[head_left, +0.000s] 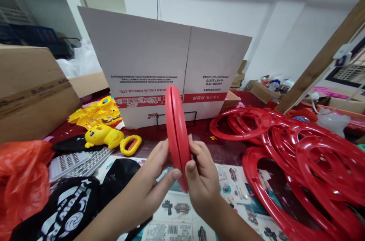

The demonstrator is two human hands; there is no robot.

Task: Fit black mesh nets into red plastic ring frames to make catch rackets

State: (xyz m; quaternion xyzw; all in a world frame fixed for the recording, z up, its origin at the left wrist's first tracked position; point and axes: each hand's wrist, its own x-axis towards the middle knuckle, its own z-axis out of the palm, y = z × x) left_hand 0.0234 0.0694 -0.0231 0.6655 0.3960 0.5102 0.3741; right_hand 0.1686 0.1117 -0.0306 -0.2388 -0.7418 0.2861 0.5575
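A red plastic ring (174, 119) stands upright and nearly edge-on in front of me, with a dark seam running along its rim between two halves. My left hand (155, 178) grips its left side, thumb bent toward the lower rim. On the opposite side my right hand (203, 174) is closed on the same ring, its thumb near the seam. The lower part of the ring is partly hidden by my fingers. To the right lies a heap of glossy red ring shells (308, 149), several overlapping one another.
A yellow duck-shaped toy (104, 136) lies left, near trays of small metal pieces (71, 163). Black printed fabric (68, 210) and an orange-red plastic bag (23, 184) fill the near left. Behind stands a white carton panel (148, 54). Printed cardboard (168, 229) covers the tabletop.
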